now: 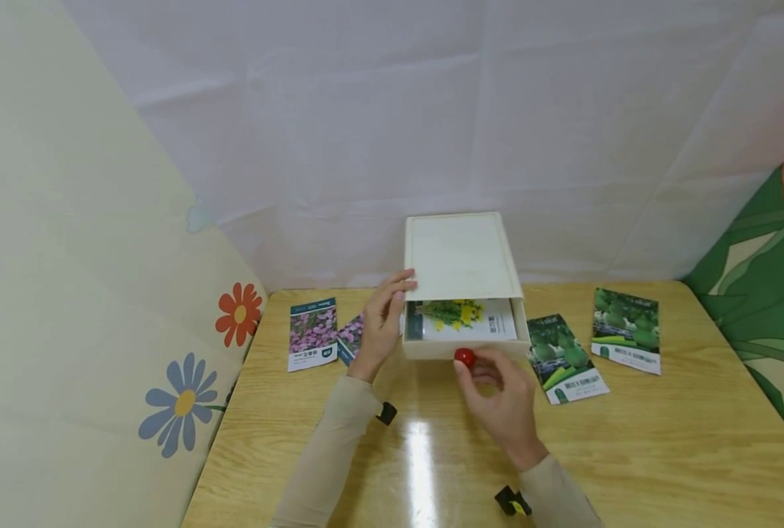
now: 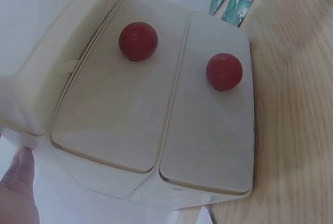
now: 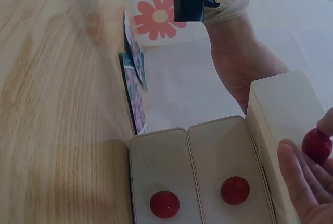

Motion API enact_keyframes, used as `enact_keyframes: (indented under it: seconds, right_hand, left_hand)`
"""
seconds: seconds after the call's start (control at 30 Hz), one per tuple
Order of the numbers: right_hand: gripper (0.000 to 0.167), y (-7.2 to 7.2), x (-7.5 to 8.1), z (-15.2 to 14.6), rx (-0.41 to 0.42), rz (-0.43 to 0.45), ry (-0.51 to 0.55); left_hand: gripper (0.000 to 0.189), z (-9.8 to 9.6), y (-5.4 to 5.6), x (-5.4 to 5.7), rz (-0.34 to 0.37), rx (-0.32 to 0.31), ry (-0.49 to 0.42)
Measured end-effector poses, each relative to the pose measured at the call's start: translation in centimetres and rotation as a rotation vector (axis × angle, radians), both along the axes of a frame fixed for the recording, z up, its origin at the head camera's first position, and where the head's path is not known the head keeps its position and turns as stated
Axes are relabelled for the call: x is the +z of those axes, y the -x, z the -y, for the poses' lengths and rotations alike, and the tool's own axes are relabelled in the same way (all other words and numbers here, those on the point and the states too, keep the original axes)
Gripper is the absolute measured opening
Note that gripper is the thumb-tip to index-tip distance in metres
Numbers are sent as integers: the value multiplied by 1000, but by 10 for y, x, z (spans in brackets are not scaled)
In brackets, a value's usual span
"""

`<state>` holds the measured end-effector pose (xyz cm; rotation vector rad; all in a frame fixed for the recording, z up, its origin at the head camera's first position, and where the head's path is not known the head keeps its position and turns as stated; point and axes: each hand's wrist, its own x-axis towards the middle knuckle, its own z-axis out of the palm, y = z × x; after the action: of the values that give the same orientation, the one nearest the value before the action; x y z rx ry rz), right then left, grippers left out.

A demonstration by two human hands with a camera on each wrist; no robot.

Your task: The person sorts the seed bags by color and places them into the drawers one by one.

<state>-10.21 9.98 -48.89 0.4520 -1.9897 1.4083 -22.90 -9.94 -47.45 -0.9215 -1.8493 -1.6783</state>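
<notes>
A white cabinet [image 1: 460, 253] with three stacked drawers stands at the back of the table, its top drawer [image 1: 431, 351] pulled partway out. Inside that drawer lies a seed packet [image 1: 460, 320] with yellow flowers on it. My right hand [image 1: 505, 400] pinches the round red knob [image 1: 464, 357] on the drawer front. Against the cabinet's left side and top edge rests my left hand [image 1: 381, 323], fingers extended. The two lower drawers, a middle one [image 2: 109, 109] and a bottom one [image 2: 208, 135], are closed in the left wrist view, each with a red knob.
Left of the cabinet lie two pink-flower packets, one flat [image 1: 312, 337] and one partly behind my left hand [image 1: 349, 337]. To the right are two green packets, a nearer one [image 1: 566, 363] and a farther one [image 1: 626, 326]. A white cloth [image 1: 365, 147] hangs behind the table.
</notes>
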Motion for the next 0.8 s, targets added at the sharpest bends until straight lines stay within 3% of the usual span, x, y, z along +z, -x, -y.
enact_keyframes:
  seconds: [0.3,0.6,0.8]
  right_hand:
    - [27,11,3,0,-16,3,-2]
    - [25,6,28,6,-27,-3,-2]
    - [25,8,34,7,-25,-5,-1]
  left_hand:
    - [28,1,1,-1,5,-8,-5]
    - [29,0,3,-2,6,4,-8]
    - [30,0,3,-2,3,-1,-17]
